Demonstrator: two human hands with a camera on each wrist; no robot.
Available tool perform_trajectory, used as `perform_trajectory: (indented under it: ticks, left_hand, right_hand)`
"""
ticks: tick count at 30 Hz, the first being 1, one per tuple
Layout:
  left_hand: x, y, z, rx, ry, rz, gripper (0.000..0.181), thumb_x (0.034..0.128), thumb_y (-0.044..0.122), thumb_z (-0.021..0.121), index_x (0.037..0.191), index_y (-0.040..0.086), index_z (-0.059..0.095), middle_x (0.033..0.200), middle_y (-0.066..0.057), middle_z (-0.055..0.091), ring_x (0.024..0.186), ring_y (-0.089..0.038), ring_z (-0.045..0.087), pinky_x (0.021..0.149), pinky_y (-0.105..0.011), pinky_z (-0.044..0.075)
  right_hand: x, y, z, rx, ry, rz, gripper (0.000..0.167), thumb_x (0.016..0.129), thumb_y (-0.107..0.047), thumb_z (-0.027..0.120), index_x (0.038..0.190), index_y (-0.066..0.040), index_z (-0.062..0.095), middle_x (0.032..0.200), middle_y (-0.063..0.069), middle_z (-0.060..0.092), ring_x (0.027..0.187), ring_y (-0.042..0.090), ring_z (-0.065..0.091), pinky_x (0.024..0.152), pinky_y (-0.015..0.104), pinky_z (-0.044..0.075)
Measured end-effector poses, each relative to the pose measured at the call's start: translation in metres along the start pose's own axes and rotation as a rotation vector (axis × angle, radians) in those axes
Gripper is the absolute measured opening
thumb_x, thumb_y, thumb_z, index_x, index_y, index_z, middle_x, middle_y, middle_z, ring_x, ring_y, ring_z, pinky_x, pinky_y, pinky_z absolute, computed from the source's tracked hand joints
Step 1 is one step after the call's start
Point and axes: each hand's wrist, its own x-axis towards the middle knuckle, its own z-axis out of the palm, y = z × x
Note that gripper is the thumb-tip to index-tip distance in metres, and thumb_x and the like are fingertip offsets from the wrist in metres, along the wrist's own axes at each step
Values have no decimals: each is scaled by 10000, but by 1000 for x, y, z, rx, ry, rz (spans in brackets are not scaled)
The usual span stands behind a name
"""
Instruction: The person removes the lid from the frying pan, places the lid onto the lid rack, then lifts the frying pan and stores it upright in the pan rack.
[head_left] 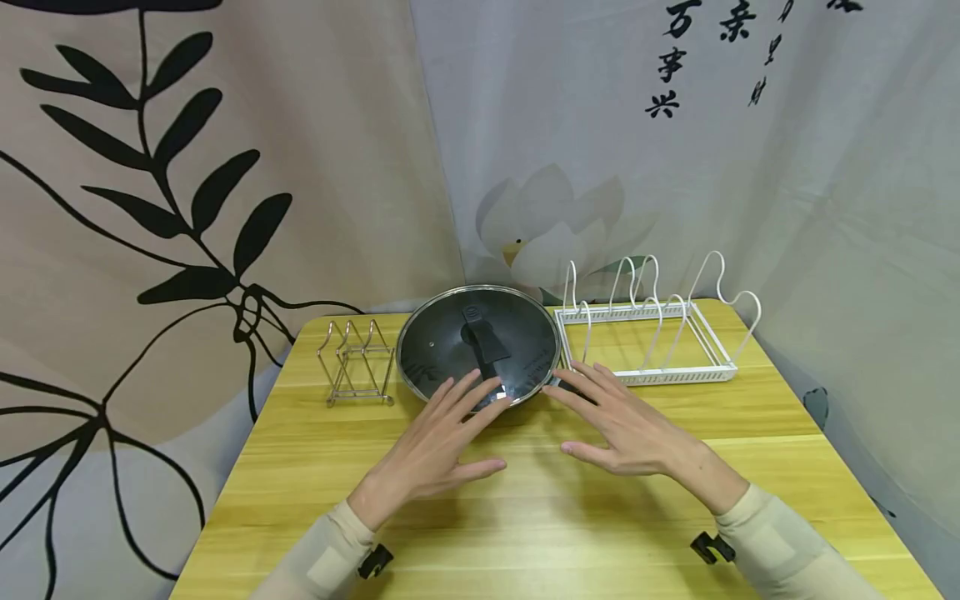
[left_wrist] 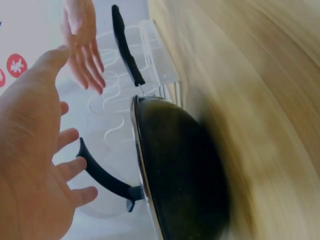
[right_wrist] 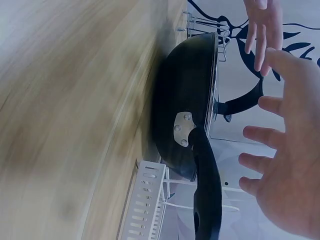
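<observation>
Black lidded pan on worktop; my left hand and right hand, both spread, near it; curtain lettered "万事兴".

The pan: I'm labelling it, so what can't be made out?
Long handle: head view, partly behind the right hand; right wrist view, end cut off by bottom edge.
Pan: left wrist view, partly cut off by bottom edge.
Inside: head view, too dark beneath the lid.

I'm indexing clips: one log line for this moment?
pan: on table, lid on; left hand: empty, by lid; right hand: empty, by pan handle; wire rack: pan's left; white rack: pan's right
</observation>
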Motion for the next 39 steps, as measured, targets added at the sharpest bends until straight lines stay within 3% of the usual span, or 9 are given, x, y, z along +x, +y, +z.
perform_trajectory:
  ticks: [7, 19, 32, 39]
  left_hand:
    - [5, 2, -7, 9, 31, 24, 894, 1035, 675, 726, 1749, 228, 428, 1828, -92, 410, 1707, -432, 370, 1351, -679, 382]
    - [15, 3, -13, 7, 100, 48, 821, 1039, 612, 759, 1702, 206, 497, 1804, -81, 449, 1692, -418, 403, 1338, -675, 408]
    - [27, -2, -17, -6, 125, -24, 790, 1052, 561, 761, 1693, 172, 513, 1777, -142, 475, 1676, -458, 420, 1348, -708, 370]
    - [35, -5, -20, -22, 126, -102, 814, 1050, 543, 772, 1720, 189, 475, 1783, -128, 467, 1687, -444, 407, 1343, -707, 379]
  right_hand:
    - [-2, 5, -2, -23, 22, -1, 756, 1080, -555, 695, 1716, -210, 479, 1765, 168, 479, 1643, 524, 424, 1323, 746, 357]
    - [-8, 12, -7, -39, 5, 58, 800, 1066, -532, 723, 1739, -205, 440, 1791, 161, 447, 1665, 495, 405, 1358, 712, 322]
    - [-11, 19, -7, -63, 8, 136, 795, 1061, -544, 722, 1708, -146, 484, 1772, 170, 476, 1657, 490, 417, 1346, 703, 354]
    - [-12, 22, -9, -79, 7, 160, 781, 1072, -545, 708, 1702, -135, 497, 1727, 208, 527, 1622, 517, 461, 1317, 702, 402]
